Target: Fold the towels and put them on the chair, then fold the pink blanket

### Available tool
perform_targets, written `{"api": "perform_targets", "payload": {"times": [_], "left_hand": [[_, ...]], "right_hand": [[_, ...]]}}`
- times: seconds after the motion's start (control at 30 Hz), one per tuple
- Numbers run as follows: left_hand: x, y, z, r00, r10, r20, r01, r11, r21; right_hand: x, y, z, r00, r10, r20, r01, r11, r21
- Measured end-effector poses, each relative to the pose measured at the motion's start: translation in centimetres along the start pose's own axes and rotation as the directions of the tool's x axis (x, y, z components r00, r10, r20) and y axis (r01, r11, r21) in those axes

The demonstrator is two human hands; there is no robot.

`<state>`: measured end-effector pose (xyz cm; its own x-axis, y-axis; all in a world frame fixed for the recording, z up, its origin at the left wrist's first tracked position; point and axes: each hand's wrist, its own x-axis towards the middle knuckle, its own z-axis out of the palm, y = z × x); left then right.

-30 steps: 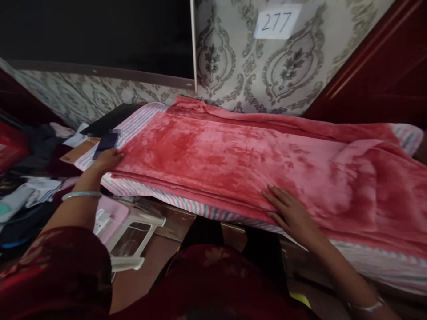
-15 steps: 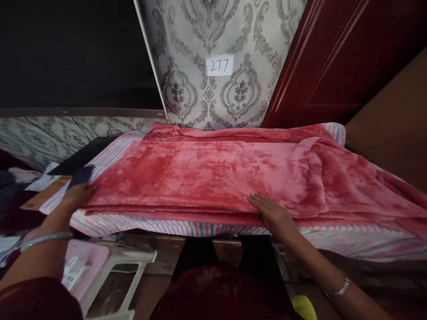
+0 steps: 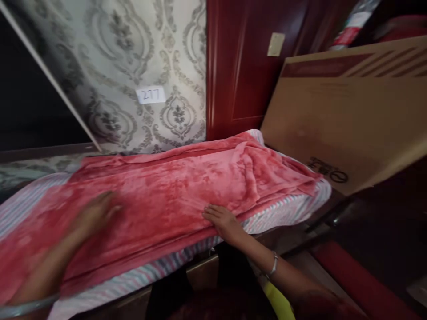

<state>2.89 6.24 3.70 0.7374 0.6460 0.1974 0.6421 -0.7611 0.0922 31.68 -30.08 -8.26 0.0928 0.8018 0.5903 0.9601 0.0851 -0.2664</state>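
Note:
A plush pink-red blanket (image 3: 160, 191) lies folded lengthwise, with a bunched, rumpled part near its right end. Beneath it a striped cloth (image 3: 133, 284) shows along the front edge and at both ends. My right hand (image 3: 223, 222) rests flat on the blanket's front edge, fingers stretched out, holding nothing. Over the left half of the blanket is my left hand (image 3: 95, 215), blurred by motion, its fingers apart and nothing in them; whether it touches the fabric I cannot tell.
A large cardboard box (image 3: 343, 111) stands at the right, against a dark red door (image 3: 236, 66). On the left is a dark screen (image 3: 30, 89). A paper marked 277 (image 3: 151, 94) hangs on the patterned wall. Something yellow-green (image 3: 278, 300) shows below my right forearm.
My view has swung right, bringing the cardboard box into sight. My left hand has left the blanket's left edge and moved inward over it. My right hand stays on the front edge.

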Motion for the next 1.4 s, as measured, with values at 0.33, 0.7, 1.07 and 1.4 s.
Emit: {"api": "perform_targets", "payload": {"times": [0.33,0.7,1.07,1.4], "left_hand": [[7.5,22.4,7.8,0.948,0.313,0.057,-0.317,0.945,0.077],[7.3,22.3,9.7,0.941,0.339,-0.001,-0.336,0.935,0.115],[8.2,21.7,10.8,0.935,0.353,-0.031,-0.349,0.933,0.081],[8.3,21.5,10.9,0.942,0.335,-0.002,-0.332,0.936,0.118]], "right_hand": [[0.2,-0.1,-1.0,0.998,0.023,0.054,-0.022,1.0,-0.019],[-1.2,2.7,-7.1,0.98,0.149,-0.132,-0.125,0.977,0.174],[-8.2,18.4,-19.3,0.296,0.669,-0.682,-0.799,0.564,0.206],[-7.9,21.9,-20.9,0.192,0.878,-0.438,-0.966,0.248,0.072]]}}
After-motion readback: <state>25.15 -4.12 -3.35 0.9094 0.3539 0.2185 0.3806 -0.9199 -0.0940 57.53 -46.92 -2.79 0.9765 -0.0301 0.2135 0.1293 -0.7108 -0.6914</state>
